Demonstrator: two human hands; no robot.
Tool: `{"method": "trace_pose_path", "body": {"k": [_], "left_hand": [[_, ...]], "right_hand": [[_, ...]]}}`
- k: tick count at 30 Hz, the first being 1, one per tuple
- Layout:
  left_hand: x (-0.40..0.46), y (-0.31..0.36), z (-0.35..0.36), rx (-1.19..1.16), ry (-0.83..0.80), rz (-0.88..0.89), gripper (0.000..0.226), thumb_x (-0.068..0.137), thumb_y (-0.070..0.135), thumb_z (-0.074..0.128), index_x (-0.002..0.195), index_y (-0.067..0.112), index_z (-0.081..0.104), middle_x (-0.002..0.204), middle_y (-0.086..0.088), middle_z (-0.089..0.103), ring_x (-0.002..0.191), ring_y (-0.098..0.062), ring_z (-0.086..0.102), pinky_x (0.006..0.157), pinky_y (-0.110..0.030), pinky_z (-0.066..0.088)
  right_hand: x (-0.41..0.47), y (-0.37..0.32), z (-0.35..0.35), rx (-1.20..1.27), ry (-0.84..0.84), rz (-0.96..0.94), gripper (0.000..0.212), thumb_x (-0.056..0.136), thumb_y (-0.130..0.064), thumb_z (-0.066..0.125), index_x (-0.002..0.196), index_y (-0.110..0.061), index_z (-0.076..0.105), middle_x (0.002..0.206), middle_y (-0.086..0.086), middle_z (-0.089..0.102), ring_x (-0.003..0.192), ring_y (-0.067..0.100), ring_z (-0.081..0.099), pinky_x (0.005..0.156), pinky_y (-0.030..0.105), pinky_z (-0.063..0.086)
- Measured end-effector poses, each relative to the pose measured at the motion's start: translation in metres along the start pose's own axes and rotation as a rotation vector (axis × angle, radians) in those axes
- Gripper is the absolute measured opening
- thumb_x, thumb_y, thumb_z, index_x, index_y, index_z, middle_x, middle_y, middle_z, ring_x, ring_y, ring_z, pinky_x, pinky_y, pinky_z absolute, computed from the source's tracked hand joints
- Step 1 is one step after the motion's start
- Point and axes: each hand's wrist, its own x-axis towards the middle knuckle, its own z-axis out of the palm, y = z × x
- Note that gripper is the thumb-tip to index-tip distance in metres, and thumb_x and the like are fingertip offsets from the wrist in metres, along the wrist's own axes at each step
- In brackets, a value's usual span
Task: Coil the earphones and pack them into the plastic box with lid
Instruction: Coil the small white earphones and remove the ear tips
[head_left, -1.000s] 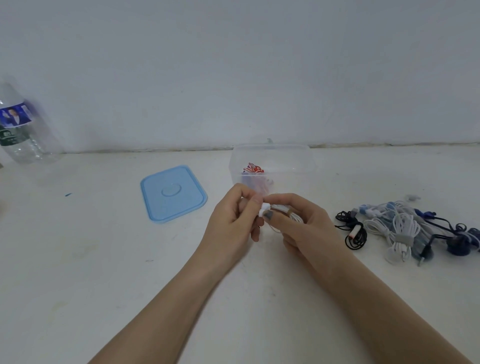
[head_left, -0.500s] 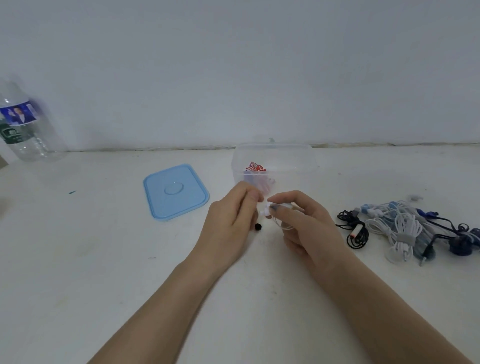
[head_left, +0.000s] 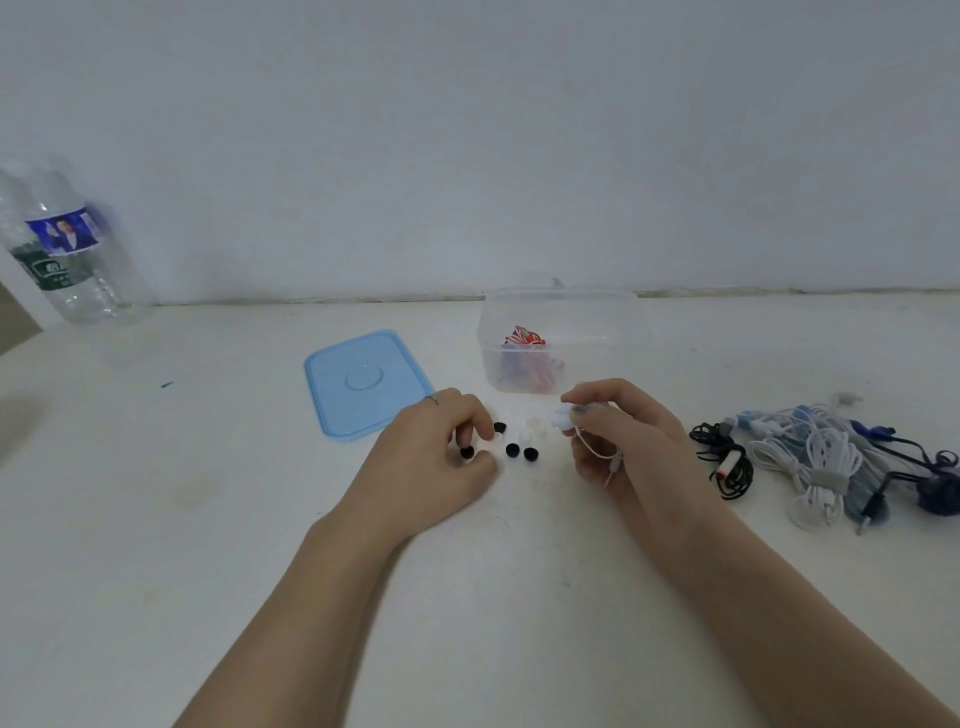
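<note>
The white earphones (head_left: 563, 418) sit in your right hand (head_left: 623, 441), fingers curled round the bunched cord and thumb and forefinger pinching the buds at the top, with a loop of thin cable and the plug hanging out below your palm. Your left hand (head_left: 436, 457) rests on the table (head_left: 156, 519) with its fingers curled down over one small black ear tip (head_left: 467, 452); whether they actually pinch it you cannot tell. Three more black ear tips (head_left: 512, 449) and a couple of pale ones lie loose between your hands. Just beyond your right hand stands the clear plastic box (head_left: 561, 343), open, with a red-and-white coil already inside. Its blue lid (head_left: 366, 382) lies flat to the left of it. To your right is a heap of tangled earphones (head_left: 821, 462), white, blue and black. A plastic bottle (head_left: 62, 254) stands far left by the wall.
</note>
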Motion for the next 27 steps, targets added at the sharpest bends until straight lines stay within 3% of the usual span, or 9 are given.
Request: {"method": "trace_pose_path", "body": {"k": [10, 16, 19, 22, 27], "left_hand": [[-0.001, -0.003, 0.001, 0.055, -0.005, -0.026, 0.011, 0.080, 0.017, 0.070, 0.076, 0.027, 0.068, 0.076, 0.012, 0.053, 0.073, 0.000, 0.052, 0.063, -0.016, 0.036], [-0.002, 0.003, 0.001, -0.028, -0.011, 0.026, 0.014, 0.086, 0.012, 0.070, 0.080, 0.024, 0.066, 0.081, 0.010, 0.055, 0.067, -0.006, 0.049, 0.061, -0.013, 0.036], [-0.003, 0.009, 0.000, -0.133, 0.019, 0.009, 0.015, 0.092, 0.012, 0.068, 0.084, 0.023, 0.063, 0.069, 0.017, 0.053, 0.061, -0.007, 0.045, 0.059, -0.015, 0.036], [-0.005, 0.016, 0.000, -0.259, 0.034, -0.031, 0.014, 0.095, 0.015, 0.067, 0.085, 0.025, 0.064, 0.058, -0.001, 0.049, 0.056, -0.008, 0.039, 0.056, -0.020, 0.033], [-0.007, 0.029, 0.003, -0.349, 0.006, -0.028, 0.013, 0.095, 0.014, 0.067, 0.086, 0.021, 0.062, 0.065, -0.016, 0.052, 0.058, -0.012, 0.039, 0.056, -0.022, 0.032]], "right_hand": [[-0.001, 0.000, 0.000, 0.069, -0.031, 0.003, 0.019, 0.093, 0.004, 0.053, 0.095, -0.008, 0.068, 0.074, 0.009, 0.056, 0.081, 0.026, 0.072, 0.069, 0.034, 0.054], [-0.004, 0.002, 0.001, 0.033, -0.048, -0.024, 0.015, 0.092, 0.006, 0.056, 0.097, -0.003, 0.068, 0.073, 0.003, 0.065, 0.078, 0.026, 0.072, 0.063, 0.029, 0.055], [-0.006, 0.004, 0.001, -0.038, -0.053, -0.061, 0.014, 0.092, 0.006, 0.057, 0.097, -0.001, 0.068, 0.082, 0.007, 0.067, 0.076, 0.025, 0.072, 0.061, 0.027, 0.054], [-0.006, 0.005, 0.003, -0.083, -0.064, -0.085, 0.015, 0.092, 0.006, 0.057, 0.096, -0.002, 0.070, 0.086, 0.011, 0.066, 0.074, 0.024, 0.072, 0.060, 0.026, 0.053], [-0.006, 0.007, 0.003, -0.114, -0.081, -0.102, 0.017, 0.091, 0.005, 0.059, 0.094, -0.004, 0.072, 0.079, 0.006, 0.068, 0.071, 0.023, 0.069, 0.058, 0.028, 0.051]]}}
